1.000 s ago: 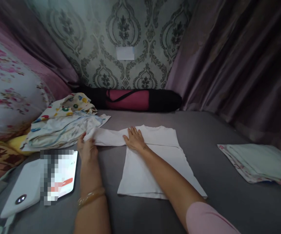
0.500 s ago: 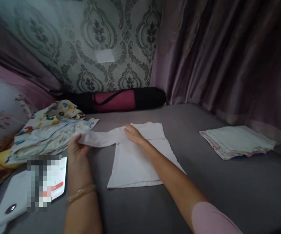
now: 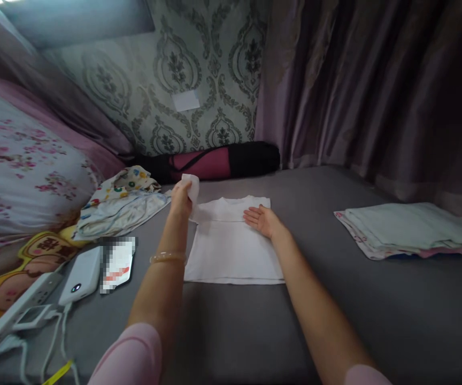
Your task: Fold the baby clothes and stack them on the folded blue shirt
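A small white shirt (image 3: pixel 231 251) lies flat on the grey bed sheet (image 3: pixel 247 331), its neckline toward the wall. My left hand (image 3: pixel 182 198) grips the shirt's left sleeve and holds it raised above the sheet, the cuff end standing up past my fingers. Over the upper right of the shirt, near the shoulder, is my right hand (image 3: pixel 263 220), fingers stretched out and palm partly turned up. It grips nothing. The shirt's right sleeve is not visible.
Folded cloths (image 3: pixel 407 230) are stacked at the right. Rumpled patterned clothes (image 3: pixel 122 206) lie at the left, near a phone (image 3: pixel 118 264), a white power bank (image 3: pixel 82 275) and a power strip (image 3: pixel 26 310) with cables. A black and pink bag (image 3: pixel 210 163) lies along the wall.
My left hand has lifted the sleeve and brought it inward from the left. My right hand has shifted from the left shoulder across to the right one. The view has moved too.
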A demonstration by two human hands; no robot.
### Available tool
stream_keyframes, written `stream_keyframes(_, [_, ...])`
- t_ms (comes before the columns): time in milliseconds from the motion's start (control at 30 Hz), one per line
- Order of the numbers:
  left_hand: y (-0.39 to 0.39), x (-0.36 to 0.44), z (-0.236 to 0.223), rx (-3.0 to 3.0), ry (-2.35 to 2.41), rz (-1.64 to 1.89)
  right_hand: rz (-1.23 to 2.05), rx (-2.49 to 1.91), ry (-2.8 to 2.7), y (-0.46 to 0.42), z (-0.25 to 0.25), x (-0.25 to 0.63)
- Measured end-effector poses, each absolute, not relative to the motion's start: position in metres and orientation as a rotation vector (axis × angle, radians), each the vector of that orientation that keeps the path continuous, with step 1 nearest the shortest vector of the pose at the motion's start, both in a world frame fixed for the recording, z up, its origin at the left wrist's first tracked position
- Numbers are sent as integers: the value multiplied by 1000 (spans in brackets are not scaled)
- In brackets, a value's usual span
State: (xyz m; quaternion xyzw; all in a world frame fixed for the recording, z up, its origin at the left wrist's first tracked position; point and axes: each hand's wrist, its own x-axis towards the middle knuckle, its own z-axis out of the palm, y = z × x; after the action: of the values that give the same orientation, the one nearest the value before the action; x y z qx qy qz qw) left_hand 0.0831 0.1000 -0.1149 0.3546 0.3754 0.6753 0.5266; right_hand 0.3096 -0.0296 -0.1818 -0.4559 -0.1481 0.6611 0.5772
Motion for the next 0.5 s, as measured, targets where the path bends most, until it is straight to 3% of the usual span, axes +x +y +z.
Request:
stream_keyframes(300, [69,151,-137,1098,836,1455,1583,-885,-257,-30,-185,319])
stream_keyframes(500, [51,164,-153,1373,787,1089,1533,-803,-161,-21,-189,317])
